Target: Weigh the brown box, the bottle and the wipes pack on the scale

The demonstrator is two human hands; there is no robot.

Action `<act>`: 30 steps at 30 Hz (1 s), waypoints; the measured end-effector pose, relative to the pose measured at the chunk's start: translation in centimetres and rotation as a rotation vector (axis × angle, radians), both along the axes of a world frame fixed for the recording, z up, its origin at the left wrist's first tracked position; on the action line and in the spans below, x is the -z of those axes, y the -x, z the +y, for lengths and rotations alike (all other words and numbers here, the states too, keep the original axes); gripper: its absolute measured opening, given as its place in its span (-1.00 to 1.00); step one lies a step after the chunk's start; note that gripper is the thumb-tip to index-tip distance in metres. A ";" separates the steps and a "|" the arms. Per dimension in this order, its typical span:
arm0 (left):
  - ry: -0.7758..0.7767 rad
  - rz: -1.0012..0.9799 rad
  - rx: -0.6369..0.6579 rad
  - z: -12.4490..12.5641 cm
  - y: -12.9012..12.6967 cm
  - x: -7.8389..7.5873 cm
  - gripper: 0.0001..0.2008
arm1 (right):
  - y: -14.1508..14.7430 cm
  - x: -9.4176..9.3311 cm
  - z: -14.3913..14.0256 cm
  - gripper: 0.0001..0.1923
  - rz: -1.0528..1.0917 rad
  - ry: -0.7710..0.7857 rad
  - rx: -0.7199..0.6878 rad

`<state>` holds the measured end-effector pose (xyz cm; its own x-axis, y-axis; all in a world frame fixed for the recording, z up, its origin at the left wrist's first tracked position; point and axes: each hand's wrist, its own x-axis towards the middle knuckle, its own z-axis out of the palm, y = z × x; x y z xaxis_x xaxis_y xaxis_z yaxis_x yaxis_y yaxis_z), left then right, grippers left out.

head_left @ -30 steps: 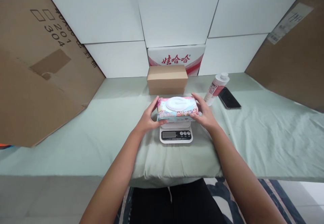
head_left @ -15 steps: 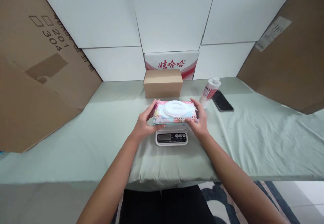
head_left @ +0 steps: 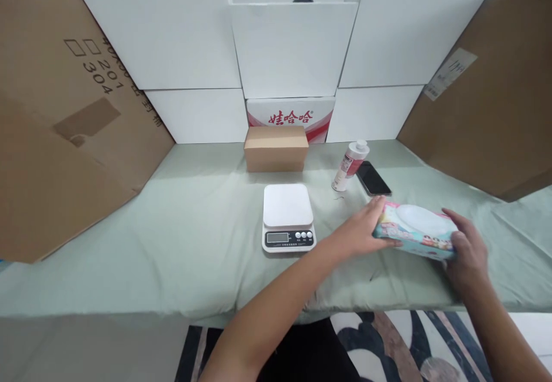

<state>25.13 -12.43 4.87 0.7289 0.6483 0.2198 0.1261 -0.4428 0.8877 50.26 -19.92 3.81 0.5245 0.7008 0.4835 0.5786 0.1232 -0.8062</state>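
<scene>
Both my hands grip a pack of wet wipes (head_left: 416, 229), pink and light blue with a white lid on top. My left hand (head_left: 366, 229) holds its left end, the thumb along the lower front edge. At its right end my right hand (head_left: 468, 252) is wrapped round the corner. The pack is over the right part of the table, slightly tilted; whether it touches the cloth I cannot tell. To its left stands a white kitchen scale (head_left: 288, 206) with a bare platform and a dark display panel; the display's reading is too faint to make out.
A white bottle with a pink label (head_left: 350, 166) stands behind the pack, beside a black phone (head_left: 373, 179). A small brown box (head_left: 276, 151) sits at the back. White panels (head_left: 293, 48) and large cardboard sheets (head_left: 81, 140) wall the green cloth-covered table (head_left: 194, 244).
Both hands have carried the pack of wet wipes from above the scale to the right. The scale's platform now shows uncovered. My view has shifted slightly.
</scene>
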 end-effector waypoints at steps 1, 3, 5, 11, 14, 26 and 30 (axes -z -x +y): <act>0.011 0.013 0.022 0.2 -0.7 0.5 0.26 | -0.9 0.3 -0.1 -0.34 -0.008 0.049 0.000; 0.019 0.037 0.039 0.3 -1.1 1.0 0.29 | -2.0 0.6 -0.1 -0.36 0.001 0.127 -0.025; 0.002 0.051 0.026 0.2 -0.2 0.5 0.28 | -2.1 0.4 -0.2 -0.46 0.024 0.144 -0.029; -0.228 -0.157 -0.279 1.5 10.2 -3.7 -0.09 | 4.0 -3.0 -0.9 -0.62 -0.193 -0.119 0.107; -0.275 -0.271 -0.580 4.4 18.1 -3.7 -0.18 | 10.0 -5.1 0.4 -0.67 -0.152 -0.211 -0.001; 0.228 -0.541 -0.965 10.4 28.2 2.8 -0.18 | 23.9 -0.5 18.7 -0.59 0.573 -0.022 -0.490; 0.267 -0.477 -0.980 10.9 28.4 2.9 -0.24 | 24.1 2.1 21.4 -0.42 0.545 0.063 -0.481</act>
